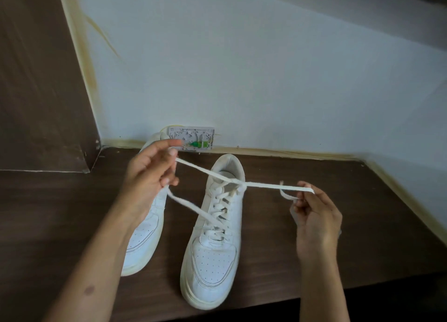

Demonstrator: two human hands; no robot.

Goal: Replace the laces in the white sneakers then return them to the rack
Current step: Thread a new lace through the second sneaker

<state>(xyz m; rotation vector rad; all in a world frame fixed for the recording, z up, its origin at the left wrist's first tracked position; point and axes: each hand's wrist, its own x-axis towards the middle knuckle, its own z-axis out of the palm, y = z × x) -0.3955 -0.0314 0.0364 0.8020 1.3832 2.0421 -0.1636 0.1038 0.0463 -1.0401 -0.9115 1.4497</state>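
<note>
Two white sneakers stand on a dark wooden surface [278,237], toes toward me. The right sneaker [212,256] is laced with a white lace [263,185] whose two ends cross at the top eyelets. My left hand [148,174] grips the left end, pulled up and to the left; the lace loops back down from that hand toward the shoe. My right hand [314,215] pinches the right end, stretched out to the right. The left sneaker [142,239] lies partly hidden under my left forearm; whether it has a lace is hidden.
A pale wall [242,67] rises behind the surface, with a small white open junction box [193,139] at its base just behind the shoes. A dark wooden panel [41,92] stands at the left. The surface's front edge runs below the right sneaker's toe.
</note>
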